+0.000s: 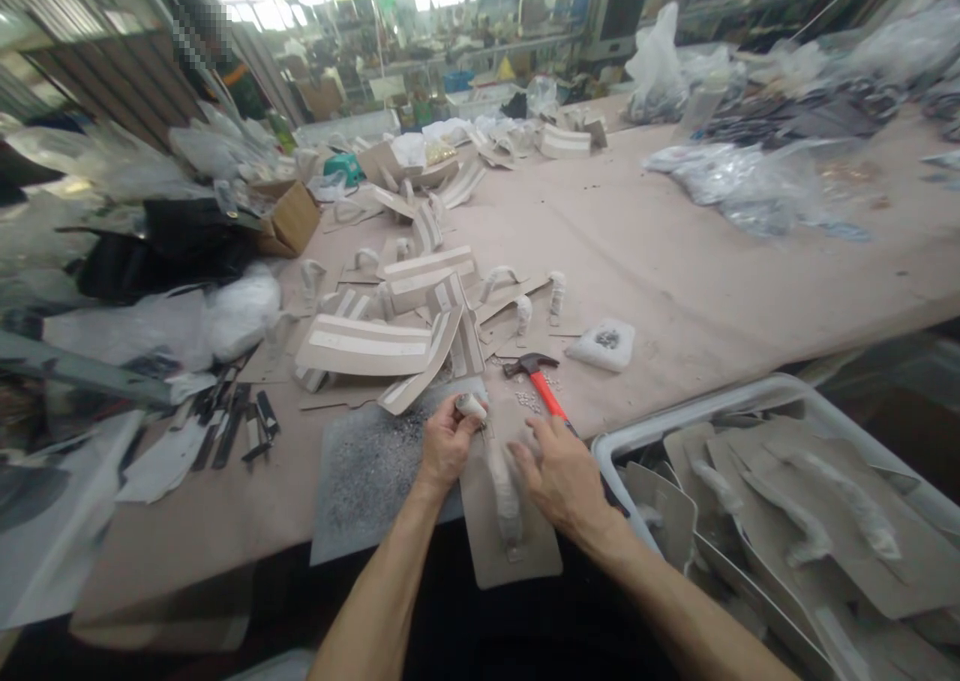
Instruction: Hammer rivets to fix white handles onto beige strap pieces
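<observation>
My left hand (448,439) is closed, pinching a small whitish cylindrical piece (471,408) above the top end of a beige panel. This flat panel (491,551) carries a handle wrapped in white film (505,491) and hangs partly over the table's front edge. My right hand (559,469) is just right of the handle, its fingers apart. Under that hand runs the handle of a claw hammer (546,391), red with a dark head; whether the palm touches it I cannot tell. A dark speckled grey board (367,471) lies beneath my left hand.
Beige curved panels (367,346) with wrapped handles pile up ahead. Small pale bits (529,401) lie near the hammer. A plastic bag of small dark parts (606,341) is beyond. At right, a white bin (622,441) holds handled panels. Dark tools (232,426) lie left.
</observation>
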